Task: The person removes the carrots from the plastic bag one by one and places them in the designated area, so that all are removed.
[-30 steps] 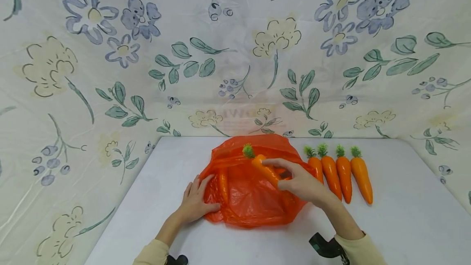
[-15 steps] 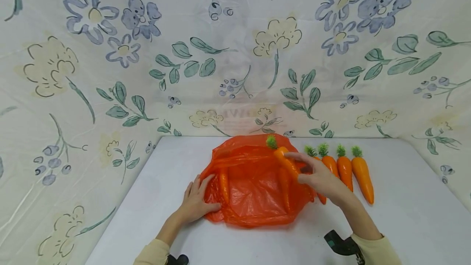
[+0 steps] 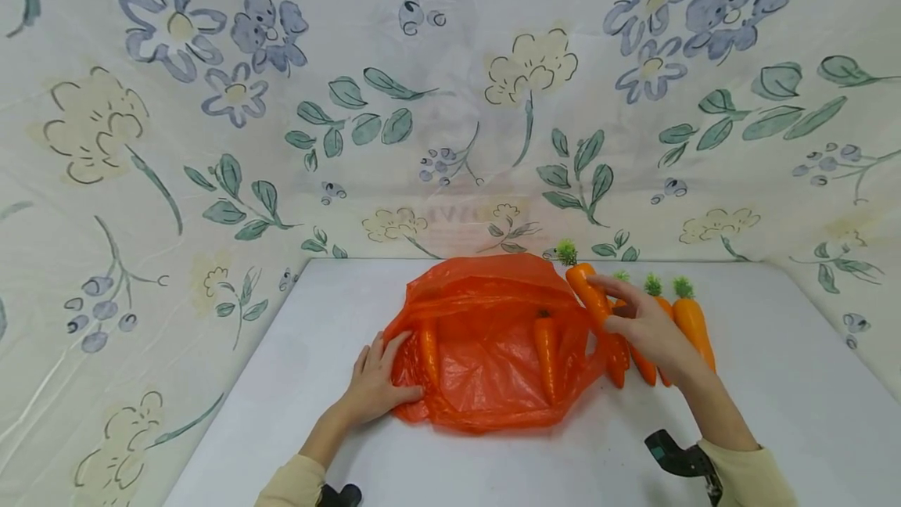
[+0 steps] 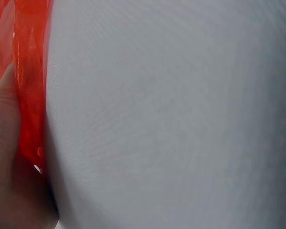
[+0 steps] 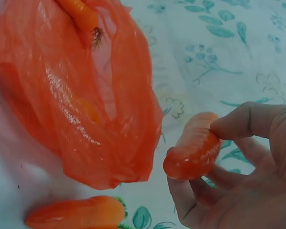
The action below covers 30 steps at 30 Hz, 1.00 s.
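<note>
Right hand [image 3: 651,327] is pinching one carrot [image 3: 587,288] between thumb and fingers, holding it just beside the right edge of the bag [image 3: 486,358], near the loose carrots [image 3: 693,327] on the bench [image 3: 788,390]. Left hand [image 3: 376,386] is resting, fingers spread, on the bag's left edge. Two bagged carrots [image 3: 547,358] are showing through. Estimate: held carrot is seeming light, stiff, glossy, hence perhaps slippery; mid-body is offering surest hold, tuft [image 3: 566,251] poorest. Bag is looking thin, limp, tearable.
</note>
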Motion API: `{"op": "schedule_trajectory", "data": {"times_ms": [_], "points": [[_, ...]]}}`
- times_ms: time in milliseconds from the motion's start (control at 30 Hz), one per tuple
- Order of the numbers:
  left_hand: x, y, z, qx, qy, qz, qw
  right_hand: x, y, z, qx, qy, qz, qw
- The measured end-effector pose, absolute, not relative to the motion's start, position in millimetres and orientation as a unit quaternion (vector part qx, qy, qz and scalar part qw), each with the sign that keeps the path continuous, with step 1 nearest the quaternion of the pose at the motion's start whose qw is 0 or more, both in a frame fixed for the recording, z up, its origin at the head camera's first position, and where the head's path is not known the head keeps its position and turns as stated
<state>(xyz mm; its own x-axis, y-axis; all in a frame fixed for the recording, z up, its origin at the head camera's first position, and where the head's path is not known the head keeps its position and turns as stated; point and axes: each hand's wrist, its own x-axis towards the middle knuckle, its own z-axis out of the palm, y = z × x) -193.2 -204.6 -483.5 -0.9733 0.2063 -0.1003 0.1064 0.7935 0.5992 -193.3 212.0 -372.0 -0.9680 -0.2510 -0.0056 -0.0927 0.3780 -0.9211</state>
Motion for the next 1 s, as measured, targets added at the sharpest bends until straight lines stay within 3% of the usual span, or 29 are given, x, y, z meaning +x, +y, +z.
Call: {"op": "schedule_trajectory", "data": {"times_ms": [1000], "points": [[-191, -206, -484, 0.092, 0.945, 0.308, 0.058, -197, 260, -392, -0.06, 0.875, -0.479, 0.037]]}}
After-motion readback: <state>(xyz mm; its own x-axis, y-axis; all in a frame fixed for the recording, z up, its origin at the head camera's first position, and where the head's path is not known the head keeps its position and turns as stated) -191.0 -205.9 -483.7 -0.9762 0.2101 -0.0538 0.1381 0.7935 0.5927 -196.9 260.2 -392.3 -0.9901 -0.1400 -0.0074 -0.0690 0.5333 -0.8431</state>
